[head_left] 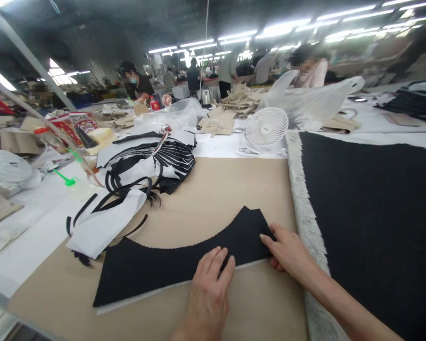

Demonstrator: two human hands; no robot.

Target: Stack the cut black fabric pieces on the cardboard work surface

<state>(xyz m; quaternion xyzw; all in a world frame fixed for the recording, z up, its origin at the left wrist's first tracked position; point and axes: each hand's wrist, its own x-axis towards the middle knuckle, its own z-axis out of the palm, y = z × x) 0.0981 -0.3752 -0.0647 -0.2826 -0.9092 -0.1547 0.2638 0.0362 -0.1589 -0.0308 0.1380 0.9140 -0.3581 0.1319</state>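
A curved black fabric piece (170, 263) lies on the tan paper sheet (227, 194) in front of me, with a white layer showing along its lower edge. My left hand (209, 289) rests flat on its lower edge, fingers stretched out. My right hand (287, 251) touches the piece's right end, fingers extended and pressed on the cloth. Neither hand grips anything.
A large black fabric (372, 222) with a frayed white border covers the table to the right. Black and white cut scraps (142, 170) lie at the left. A small white fan (266, 129) stands behind, another fan (7, 168) at far left. Several people work at tables beyond.
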